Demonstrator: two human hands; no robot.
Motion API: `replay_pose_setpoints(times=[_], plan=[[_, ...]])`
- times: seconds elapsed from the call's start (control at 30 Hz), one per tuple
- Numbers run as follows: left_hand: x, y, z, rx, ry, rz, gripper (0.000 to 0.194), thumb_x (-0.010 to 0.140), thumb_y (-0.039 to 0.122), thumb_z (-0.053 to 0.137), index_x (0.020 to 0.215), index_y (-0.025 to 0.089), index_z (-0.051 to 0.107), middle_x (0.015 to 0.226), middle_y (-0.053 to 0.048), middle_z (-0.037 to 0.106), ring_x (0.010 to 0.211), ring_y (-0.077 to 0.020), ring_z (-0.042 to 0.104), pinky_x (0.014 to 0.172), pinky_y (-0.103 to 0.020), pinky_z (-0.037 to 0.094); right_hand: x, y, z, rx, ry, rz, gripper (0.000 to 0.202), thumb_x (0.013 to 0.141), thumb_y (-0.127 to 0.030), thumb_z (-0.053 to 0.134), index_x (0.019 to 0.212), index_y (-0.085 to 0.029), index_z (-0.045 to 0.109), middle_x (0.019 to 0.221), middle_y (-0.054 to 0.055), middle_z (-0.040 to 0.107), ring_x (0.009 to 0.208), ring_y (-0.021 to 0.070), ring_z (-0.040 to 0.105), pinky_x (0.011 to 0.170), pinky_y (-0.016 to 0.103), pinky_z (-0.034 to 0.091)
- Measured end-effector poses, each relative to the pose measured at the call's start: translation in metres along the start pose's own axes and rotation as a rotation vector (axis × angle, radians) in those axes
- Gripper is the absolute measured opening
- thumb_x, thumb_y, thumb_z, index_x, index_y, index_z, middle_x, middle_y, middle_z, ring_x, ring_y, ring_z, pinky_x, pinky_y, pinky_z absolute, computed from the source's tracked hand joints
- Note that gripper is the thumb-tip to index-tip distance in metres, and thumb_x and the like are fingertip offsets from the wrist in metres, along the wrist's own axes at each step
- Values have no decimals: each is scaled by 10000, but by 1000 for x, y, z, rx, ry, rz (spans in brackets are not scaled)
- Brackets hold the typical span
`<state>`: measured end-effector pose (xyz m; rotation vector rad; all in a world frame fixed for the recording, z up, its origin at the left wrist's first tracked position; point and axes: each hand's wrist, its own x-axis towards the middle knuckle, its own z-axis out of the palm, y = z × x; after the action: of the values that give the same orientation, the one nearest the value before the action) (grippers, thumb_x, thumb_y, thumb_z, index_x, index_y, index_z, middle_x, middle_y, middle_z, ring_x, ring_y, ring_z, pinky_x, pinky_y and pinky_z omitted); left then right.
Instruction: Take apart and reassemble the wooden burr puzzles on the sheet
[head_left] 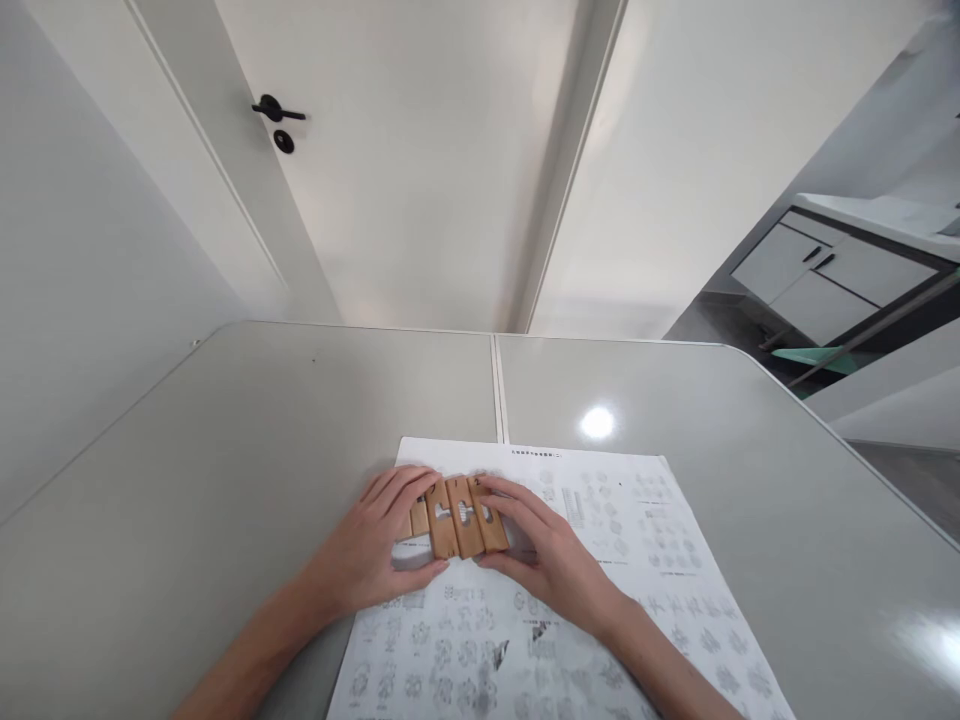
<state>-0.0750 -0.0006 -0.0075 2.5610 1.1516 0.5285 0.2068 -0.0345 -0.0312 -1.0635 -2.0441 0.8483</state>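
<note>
Several notched wooden puzzle pieces (pixel 467 536) lie side by side in a row on a printed paper sheet (pixel 622 625). Small dark numbers mark their far ends, and the notches leave gaps through which the paper shows. My left hand (pixel 361 550) curls around the left part of the row, fingers at the far ends and thumb at the near ends. Paler wooden pieces (pixel 418 518) show partly beneath its fingers. From the other side, my right hand (pixel 553 555) grips the rightmost piece (pixel 493 532) between fingertips and thumb.
The sheet carries rows of small grey diagrams and has dark torn-looking marks (pixel 500 655) near its lower middle. It lies on a grey table (pixel 225 480) with a white seam (pixel 498 385). Beyond stand a white door (pixel 420 160) and, at right, a cabinet (pixel 832 265).
</note>
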Motion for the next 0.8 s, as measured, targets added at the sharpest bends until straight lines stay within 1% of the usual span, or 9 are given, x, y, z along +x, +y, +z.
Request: replay_pose_setpoints(times=[0.17, 0.27, 0.33, 0.47, 0.6, 0.8], plan=[[1, 1, 0, 3, 25, -12, 740, 907, 395, 748, 1554, 285, 407, 1485, -116, 580, 1364, -343, 565, 1155, -507, 498, -1, 2, 2, -21, 26, 11, 541, 1000, -243, 707, 1482, -376, 501, 1632, 57, 482, 1491, 311, 503, 1098, 559, 606], [1, 0, 0, -2, 36, -15, 737, 916, 380, 734, 1567, 302, 397, 1489, -116, 573, 1361, -345, 573, 1154, -511, 502, -2, 3, 2, -17, 23, -1, 524, 1016, -233, 679, 1486, -376, 497, 1634, 58, 480, 1495, 313, 498, 1108, 569, 596], [0, -1, -1, -5, 36, -19, 737, 916, 372, 732, 1568, 306, 393, 1492, -118, 569, 1361, -347, 573, 1152, -513, 504, -1, 3, 1, 0, 18, -6, 505, 1023, -231, 671, 1478, -373, 504, 1632, 55, 483, 1492, 306, 502, 1117, 555, 593], [-1, -3, -1, -12, 24, -28, 734, 909, 357, 738, 1557, 297, 399, 1504, -117, 561, 1375, -343, 561, 1159, -506, 502, -1, 3, -1, 22, 14, 19, 478, 1026, -216, 660, 1459, -366, 525, 1634, 52, 482, 1492, 301, 501, 1028, 478, 661], [0, -3, -2, -8, 19, -25, 730, 903, 360, 745, 1546, 284, 406, 1506, -115, 559, 1377, -337, 560, 1160, -499, 505, 0, 5, -2, 2, 25, 19, 477, 1032, -228, 647, 1468, -371, 518, 1629, 55, 486, 1476, 309, 523, 1002, 484, 674], [1, -1, 0, 6, 29, -34, 726, 914, 399, 743, 1553, 300, 413, 1495, -104, 576, 1370, -341, 566, 1159, -512, 504, -1, 5, 0, -1, 27, 17, 473, 1031, -240, 642, 1467, -379, 522, 1620, 53, 496, 1453, 318, 550, 918, 465, 711]])
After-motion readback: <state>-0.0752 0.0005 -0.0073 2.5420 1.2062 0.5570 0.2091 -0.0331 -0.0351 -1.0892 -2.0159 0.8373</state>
